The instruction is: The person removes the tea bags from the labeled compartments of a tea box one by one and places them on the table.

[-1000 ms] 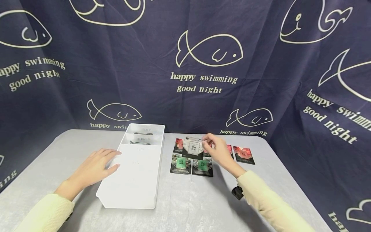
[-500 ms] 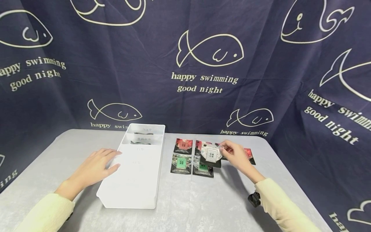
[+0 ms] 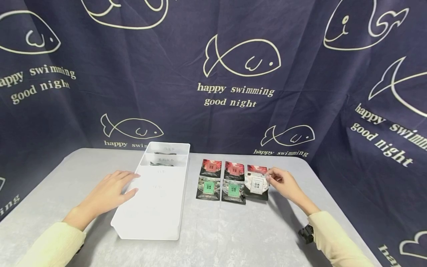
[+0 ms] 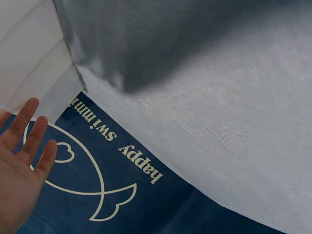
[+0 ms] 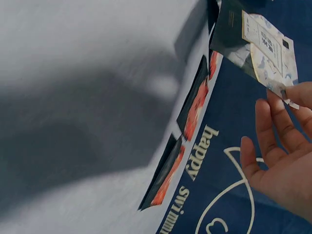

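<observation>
My right hand (image 3: 283, 185) pinches a black-and-white tea sachet (image 3: 257, 185) by its right edge, thumb against fingers. The right wrist view shows the same tea sachet (image 5: 267, 44) lifted off the table, gripped at one corner. Partly behind it lies a red-and-black sachet (image 3: 257, 168). My left hand (image 3: 110, 191) rests at the left rim of a white divided box (image 3: 150, 211), its fingers extended. In the left wrist view that hand (image 4: 24, 161) is spread beside the box wall (image 4: 29, 53), holding nothing.
Two red sachets (image 3: 211, 168) lie behind two green sachets (image 3: 208, 188) on the grey table (image 3: 213, 230). Dark packets (image 3: 164, 164) show in the box's two rear compartments, and the nearer ones are hard to see into. A dark blue printed cloth (image 3: 180, 122) hangs behind.
My right hand has carried the black-and-white tea sachet to the right and nearer, from above the left sachets to the right of the green ones. My left hand has stayed at the box.
</observation>
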Available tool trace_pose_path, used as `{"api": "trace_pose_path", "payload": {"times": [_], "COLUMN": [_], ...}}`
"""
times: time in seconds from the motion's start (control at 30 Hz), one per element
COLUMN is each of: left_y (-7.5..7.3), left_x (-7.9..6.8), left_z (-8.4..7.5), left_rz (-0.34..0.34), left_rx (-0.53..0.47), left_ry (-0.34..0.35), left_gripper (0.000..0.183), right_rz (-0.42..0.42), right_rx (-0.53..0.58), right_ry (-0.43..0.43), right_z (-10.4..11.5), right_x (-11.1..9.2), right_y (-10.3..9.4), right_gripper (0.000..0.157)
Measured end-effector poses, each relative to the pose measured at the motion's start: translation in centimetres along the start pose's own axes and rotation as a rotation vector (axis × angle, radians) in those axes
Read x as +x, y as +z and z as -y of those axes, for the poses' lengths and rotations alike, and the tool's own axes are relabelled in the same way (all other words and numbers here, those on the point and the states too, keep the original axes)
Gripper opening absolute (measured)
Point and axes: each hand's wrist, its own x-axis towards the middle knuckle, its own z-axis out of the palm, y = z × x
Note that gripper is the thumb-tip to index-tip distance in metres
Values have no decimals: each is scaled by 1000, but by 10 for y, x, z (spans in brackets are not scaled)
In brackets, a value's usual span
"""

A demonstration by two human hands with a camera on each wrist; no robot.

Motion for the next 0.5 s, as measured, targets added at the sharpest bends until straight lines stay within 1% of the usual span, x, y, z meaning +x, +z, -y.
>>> {"api": "trace_pose_path", "payload": {"times": [0.2, 0.3, 0.4, 0.5], "left_y": [0, 0, 1, 1], "left_x": [0, 0, 0, 0], "left_z": [0, 0, 0, 0], "left_rz": [17, 17, 12, 9], "left_rx": [3, 5, 5, 7], "left_ry": [-13, -14, -11, -9], "left_gripper": [41, 41, 41, 41], "right_rz": [34, 50, 78, 94], "right_rx": [26, 19, 39, 65], "right_ry": [1, 26, 46, 45], "right_z": [-9, -13, -15, -15], "right_x": [-5, -7, -8, -10], "right_y": [-4, -5, -4, -3], "right_gripper": [4, 4, 4, 4]}}
